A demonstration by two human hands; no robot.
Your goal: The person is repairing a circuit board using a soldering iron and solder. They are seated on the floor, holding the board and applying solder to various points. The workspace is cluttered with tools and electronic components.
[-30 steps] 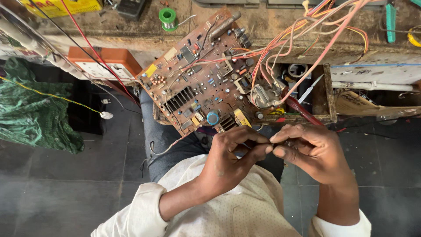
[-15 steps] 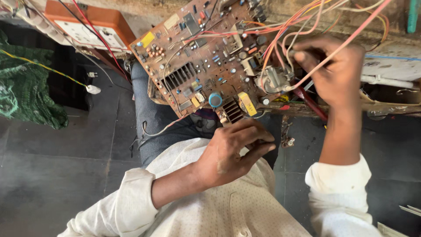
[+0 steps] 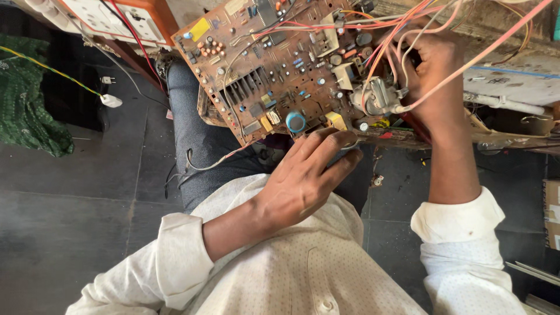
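Seen from the head camera, a brown circuit board (image 3: 280, 64) crowded with small parts leans tilted at the edge of a worn wooden worktop (image 3: 507, 35), its lower edge hanging out over the person's lap in blue-grey trousers (image 3: 198, 146). The left hand (image 3: 303, 175) sits just below the board's lower edge; its fingers (image 3: 332, 143) are stretched out and slightly spread, the tips meeting the board's bottom rim near a round blue capacitor (image 3: 296, 121) and a yellow component (image 3: 335, 119). They are open, pressed against the edge rather than wrapped around anything. The right hand (image 3: 434, 76) is raised at the board's right side, among a bundle of pink and orange wires (image 3: 443, 29) that run up and away from the board. Its fingers curl inward toward a pale metal part (image 3: 376, 96) on the board's right corner; the wires cross in front of them, so whether they pinch a wire or the part itself cannot be told. Both arms wear rolled white sleeves (image 3: 461, 224). To the upper left, an orange and white socket box (image 3: 116, 17) sits by the board's corner, a white plug (image 3: 111, 100) hangs on a cable below it, and a green cloth (image 3: 29, 111) lies on the dark tiled floor (image 3: 76, 210).
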